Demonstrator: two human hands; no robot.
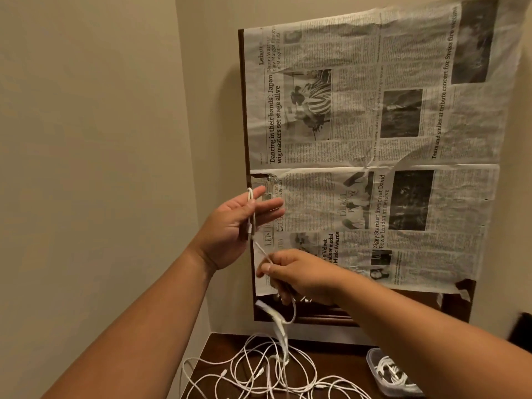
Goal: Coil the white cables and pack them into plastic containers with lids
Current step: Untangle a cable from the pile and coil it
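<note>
My left hand (236, 226) is raised in front of the wall with straight fingers, and a white cable (251, 210) loops over the palm between thumb and fingers. The same cable runs down to my right hand (299, 275), which pinches it between thumb and fingers. Below the right hand the cable hangs in a loop, with a white plug (266, 308) dangling. A tangle of loose white cables (267, 372) lies on the dark wooden table (331, 358). A clear plastic container (374, 361) at the right holds coiled white cables.
Newspaper sheets (374, 139) cover a dark-framed panel (244, 110) on the wall behind the table. A beige wall corner stands to the left. A dark object (522, 326) shows at the right edge.
</note>
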